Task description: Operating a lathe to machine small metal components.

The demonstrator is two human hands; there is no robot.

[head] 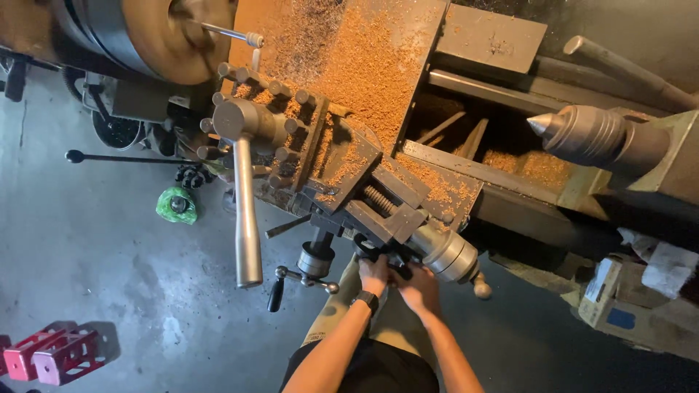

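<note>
Both hands meet at the lathe's near edge: the left hand [374,274] and right hand [418,286] curl their fingers around a dark handwheel [386,256], mostly hidden beneath them. Beside it sits a smooth steel dial [449,252]; coarse orange shavings [368,65] blanket the carriage [342,164].

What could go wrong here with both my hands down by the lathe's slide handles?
Both the left hand and right hand sit close under the compound slide, so a turning handwheel might pinch fingers. Loose chips could cut bare skin. The long lever juts out near your head.
</note>
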